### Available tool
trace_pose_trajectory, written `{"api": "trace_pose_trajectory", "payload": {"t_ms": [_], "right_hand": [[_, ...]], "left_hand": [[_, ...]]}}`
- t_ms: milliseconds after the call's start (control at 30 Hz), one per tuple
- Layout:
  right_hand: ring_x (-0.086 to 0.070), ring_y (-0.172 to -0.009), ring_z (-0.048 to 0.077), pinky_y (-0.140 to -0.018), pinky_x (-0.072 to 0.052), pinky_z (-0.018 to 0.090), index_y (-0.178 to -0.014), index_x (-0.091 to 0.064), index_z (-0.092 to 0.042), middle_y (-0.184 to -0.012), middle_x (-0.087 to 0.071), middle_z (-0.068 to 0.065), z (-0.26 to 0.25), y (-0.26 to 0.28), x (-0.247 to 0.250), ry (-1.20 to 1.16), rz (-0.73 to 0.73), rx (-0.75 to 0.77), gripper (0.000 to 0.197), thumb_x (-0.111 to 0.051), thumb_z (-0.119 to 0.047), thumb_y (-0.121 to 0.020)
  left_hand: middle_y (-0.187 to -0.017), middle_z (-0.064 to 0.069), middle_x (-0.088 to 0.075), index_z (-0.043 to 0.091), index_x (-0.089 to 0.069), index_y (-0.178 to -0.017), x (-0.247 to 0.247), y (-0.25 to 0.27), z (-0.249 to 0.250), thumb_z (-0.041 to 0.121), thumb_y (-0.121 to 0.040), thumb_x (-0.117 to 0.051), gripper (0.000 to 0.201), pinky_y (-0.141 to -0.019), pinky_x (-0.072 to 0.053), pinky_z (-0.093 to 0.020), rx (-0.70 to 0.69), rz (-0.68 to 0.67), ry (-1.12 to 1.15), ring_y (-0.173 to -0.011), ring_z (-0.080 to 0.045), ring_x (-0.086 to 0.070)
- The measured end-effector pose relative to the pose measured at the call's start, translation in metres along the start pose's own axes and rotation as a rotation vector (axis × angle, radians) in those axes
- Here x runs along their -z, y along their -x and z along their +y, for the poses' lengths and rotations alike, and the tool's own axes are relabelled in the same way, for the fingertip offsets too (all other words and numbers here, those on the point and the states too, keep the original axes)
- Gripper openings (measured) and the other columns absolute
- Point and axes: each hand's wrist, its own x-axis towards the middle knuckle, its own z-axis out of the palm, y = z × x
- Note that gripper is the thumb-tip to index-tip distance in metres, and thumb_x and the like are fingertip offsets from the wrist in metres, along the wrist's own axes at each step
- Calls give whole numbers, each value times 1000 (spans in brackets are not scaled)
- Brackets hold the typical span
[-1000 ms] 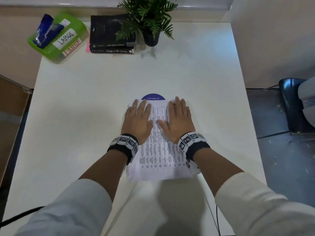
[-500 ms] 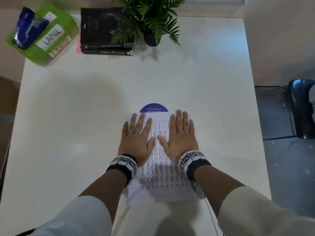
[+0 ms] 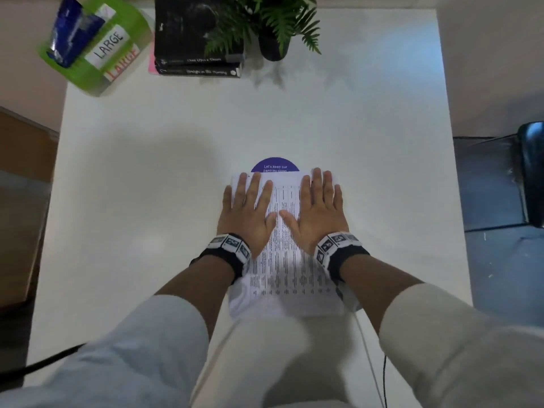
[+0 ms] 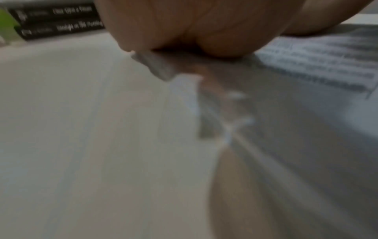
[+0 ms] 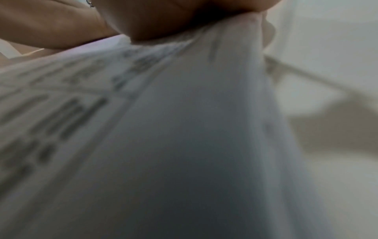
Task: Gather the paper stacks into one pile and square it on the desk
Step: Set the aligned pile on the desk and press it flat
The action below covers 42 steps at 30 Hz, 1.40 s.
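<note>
One pile of printed white paper (image 3: 287, 269) lies on the white desk (image 3: 164, 184) near its front edge. My left hand (image 3: 245, 212) lies flat on the pile's left half with straight fingers. My right hand (image 3: 319, 209) lies flat on the right half the same way, thumbs nearly meeting at the middle. In the left wrist view the blurred pile edge (image 4: 206, 103) shows sheets slightly offset under my palm (image 4: 194, 25). The right wrist view shows the top sheet (image 5: 184, 129) close up beneath my palm (image 5: 174, 19).
A purple round sticker (image 3: 275, 165) peeks out past the pile's far edge. At the back stand a potted plant (image 3: 272, 28), two stacked black books (image 3: 197, 39) and a green box marked LARGE (image 3: 97, 45). A dark chair (image 3: 530, 172) is off the desk's right side.
Both hands stay flat on the pile. They and the pile seem to have slid slightly toward me, though the head camera has also tilted, so the shift is uncertain.
</note>
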Motion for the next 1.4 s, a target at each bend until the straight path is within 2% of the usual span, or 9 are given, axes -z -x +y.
{"api": "trace_pose_trajectory", "payload": {"t_ms": [100,200,267,367,467,833,967,1100,1400], "right_hand": [[29,-146,34,-121,8,52,-154,17,-7,-159,30,16,1,3,5,-6,-21,2,91,-5,-71,-93],[22,-149,36,-121,8,52,-154,13,-5,-160,25,19,-4,13,19,-34,42,-8,91,-16,-67,-95],[18,-149,38,-121,6,53,-154,11,-3,-161,21,21,-8,25,23,-20,94,-9,90,-20,-63,-95],[16,-150,38,-122,3,54,-155,7,-2,-162,18,22,-14,51,16,-38,87,-1,85,-23,-57,-97],[17,-150,37,-122,2,52,-156,6,-4,-162,19,20,-19,79,-3,-50,21,-3,81,-26,-53,-99],[33,-145,28,-121,7,51,-153,18,-12,-157,34,11,-8,91,-38,-65,4,2,79,-11,-60,-98],[30,-147,28,-122,4,51,-153,17,-12,-159,30,11,-8,90,-44,-62,45,1,79,-10,-61,-98],[26,-149,27,-122,1,51,-156,8,-12,-162,23,11,-7,88,-48,-76,73,-7,80,-13,-62,-97],[8,-153,30,-119,-11,53,-157,-14,-9,-166,5,12,-4,84,-59,-76,112,-24,82,-31,-60,-96]], "left_hand": [[-165,-8,16,22,4,-158,11,6,3,54,-100,-10,68,-120,6,-55,27,4,-74,-151,-31,17],[-164,-13,18,19,3,-158,27,17,18,51,-100,-24,71,-120,6,-55,66,80,-51,-151,-33,16],[-164,-14,17,17,3,-157,29,30,30,48,-102,-22,68,-121,7,-52,70,98,2,-151,-32,17],[-165,-13,10,12,-1,-157,23,54,48,42,-104,-15,62,-123,1,-47,68,20,126,-152,-29,12],[-165,-14,9,11,-1,-158,3,76,57,39,-104,-19,63,-124,-3,-43,73,-72,190,-153,-28,10],[-160,-2,30,22,17,-155,-29,89,47,48,-101,-7,64,-121,12,-44,42,-48,164,-148,-21,27],[-163,-3,19,22,6,-157,-37,90,47,49,-100,-11,65,-121,9,-45,46,14,185,-151,-21,18],[-166,-7,-1,19,-9,-158,-41,89,48,47,-100,-18,65,-121,-4,-48,46,57,174,-153,-23,2],[-166,-8,-8,17,-23,-157,-48,87,46,46,-94,-39,71,-121,-14,-51,37,64,178,-153,-26,-5]]}}
